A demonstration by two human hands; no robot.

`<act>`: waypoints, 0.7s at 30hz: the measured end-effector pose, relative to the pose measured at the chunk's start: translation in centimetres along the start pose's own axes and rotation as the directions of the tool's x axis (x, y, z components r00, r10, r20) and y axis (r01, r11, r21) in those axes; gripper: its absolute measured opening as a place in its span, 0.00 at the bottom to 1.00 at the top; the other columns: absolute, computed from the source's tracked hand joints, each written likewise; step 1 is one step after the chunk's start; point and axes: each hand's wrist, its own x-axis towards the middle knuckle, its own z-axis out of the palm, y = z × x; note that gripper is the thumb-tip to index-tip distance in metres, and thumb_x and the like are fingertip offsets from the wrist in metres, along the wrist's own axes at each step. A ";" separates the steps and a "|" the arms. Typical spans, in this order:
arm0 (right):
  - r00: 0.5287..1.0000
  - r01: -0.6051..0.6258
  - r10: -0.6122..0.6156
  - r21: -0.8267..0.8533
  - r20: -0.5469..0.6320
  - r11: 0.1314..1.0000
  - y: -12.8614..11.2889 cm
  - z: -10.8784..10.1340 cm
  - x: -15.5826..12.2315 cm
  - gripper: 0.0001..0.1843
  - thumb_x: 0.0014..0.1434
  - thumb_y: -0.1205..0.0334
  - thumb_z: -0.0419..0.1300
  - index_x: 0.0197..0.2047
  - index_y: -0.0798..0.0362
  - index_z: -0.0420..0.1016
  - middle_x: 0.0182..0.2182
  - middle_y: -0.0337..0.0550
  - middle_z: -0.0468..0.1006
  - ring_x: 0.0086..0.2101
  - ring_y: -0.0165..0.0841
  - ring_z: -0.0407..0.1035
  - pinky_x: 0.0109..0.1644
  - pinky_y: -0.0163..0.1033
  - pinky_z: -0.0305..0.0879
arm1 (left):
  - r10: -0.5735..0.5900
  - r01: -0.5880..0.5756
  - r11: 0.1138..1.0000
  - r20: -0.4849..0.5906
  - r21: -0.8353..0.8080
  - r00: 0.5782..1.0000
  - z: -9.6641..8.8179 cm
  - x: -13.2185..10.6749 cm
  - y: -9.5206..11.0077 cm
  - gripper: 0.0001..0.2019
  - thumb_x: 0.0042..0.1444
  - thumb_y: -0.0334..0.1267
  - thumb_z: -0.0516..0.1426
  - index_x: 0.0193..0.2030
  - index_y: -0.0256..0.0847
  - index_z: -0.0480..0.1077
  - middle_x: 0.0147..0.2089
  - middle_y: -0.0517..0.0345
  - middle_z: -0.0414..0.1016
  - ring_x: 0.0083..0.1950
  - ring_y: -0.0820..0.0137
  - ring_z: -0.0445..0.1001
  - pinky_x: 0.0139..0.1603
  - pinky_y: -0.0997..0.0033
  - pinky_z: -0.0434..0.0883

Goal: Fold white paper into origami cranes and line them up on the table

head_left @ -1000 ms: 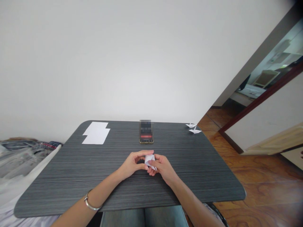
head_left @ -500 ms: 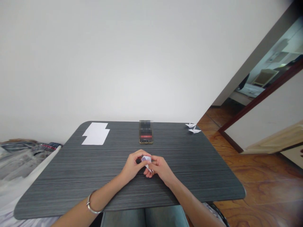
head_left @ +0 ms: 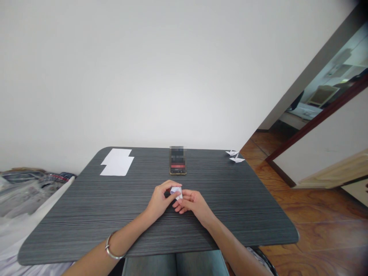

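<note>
A small piece of folded white paper (head_left: 177,191) is held above the middle of the dark table, near its front. My left hand (head_left: 160,198) pinches it from the left, with the thumb on the near face and the fingers along the top edge. From the right, my right hand (head_left: 195,204) grips its lower right part between thumb and fingers. The fingertips cover part of the paper, so its full shape is hidden.
The dark striped table (head_left: 138,230) stands against a white wall. White paper sheets (head_left: 117,163) lie overlapping at the back left. A phone (head_left: 178,161) is at the back middle. Two folded paper cranes (head_left: 237,158) sit at the back right corner.
The folded paper has turned in my fingers and now shows a smaller, blunter outline. My right hand's fingers have shifted slightly left along its lower edge.
</note>
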 end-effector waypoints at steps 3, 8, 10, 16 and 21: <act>1.000 -0.006 0.006 -0.023 -0.012 1.000 0.0 0.0 0.0 0.19 0.45 0.55 0.65 0.38 0.58 0.74 0.25 0.45 0.79 0.23 0.29 0.72 0.26 0.31 0.66 | -0.001 0.002 1.000 -0.008 0.014 1.000 0.1 0.0 -0.1 0.09 0.50 0.34 0.58 0.38 0.39 0.73 0.39 0.53 0.75 0.40 0.66 0.72 0.42 0.68 0.66; 0.999 -0.021 0.020 -0.023 -0.050 1.000 -0.4 0.1 0.0 0.22 0.43 0.52 0.66 0.37 0.59 0.74 0.24 0.46 0.79 0.21 0.29 0.72 0.25 0.32 0.66 | -0.002 0.002 1.000 -0.038 -0.001 0.999 -0.1 0.1 -0.1 0.15 0.45 0.35 0.61 0.43 0.41 0.72 0.43 0.53 0.75 0.43 0.64 0.72 0.42 0.67 0.67; 0.997 -0.023 0.022 -0.008 -0.075 1.000 -0.5 0.1 0.0 0.21 0.42 0.52 0.66 0.36 0.59 0.74 0.24 0.45 0.79 0.21 0.29 0.72 0.25 0.32 0.66 | 0.026 -0.027 0.999 -0.031 -0.029 0.999 -0.3 0.1 0.1 0.19 0.45 0.35 0.61 0.47 0.41 0.71 0.45 0.52 0.74 0.46 0.63 0.71 0.45 0.66 0.67; 0.999 -0.011 0.012 0.017 -0.052 1.000 -0.2 -0.2 0.0 0.20 0.43 0.54 0.66 0.38 0.58 0.74 0.25 0.45 0.79 0.21 0.29 0.72 0.25 0.31 0.65 | 0.021 -0.023 0.998 -0.025 -0.050 0.999 -0.4 0.0 0.1 0.14 0.54 0.36 0.54 0.47 0.40 0.71 0.47 0.52 0.75 0.45 0.65 0.72 0.48 0.64 0.67; 0.999 -0.015 0.015 0.010 -0.043 1.000 -0.1 -0.1 0.0 0.20 0.44 0.54 0.66 0.37 0.58 0.74 0.24 0.45 0.79 0.21 0.29 0.72 0.24 0.31 0.65 | -0.057 0.056 0.998 -0.052 -0.024 0.997 -0.3 0.1 -0.2 0.15 0.51 0.36 0.57 0.46 0.39 0.72 0.44 0.53 0.77 0.40 0.67 0.74 0.45 0.66 0.70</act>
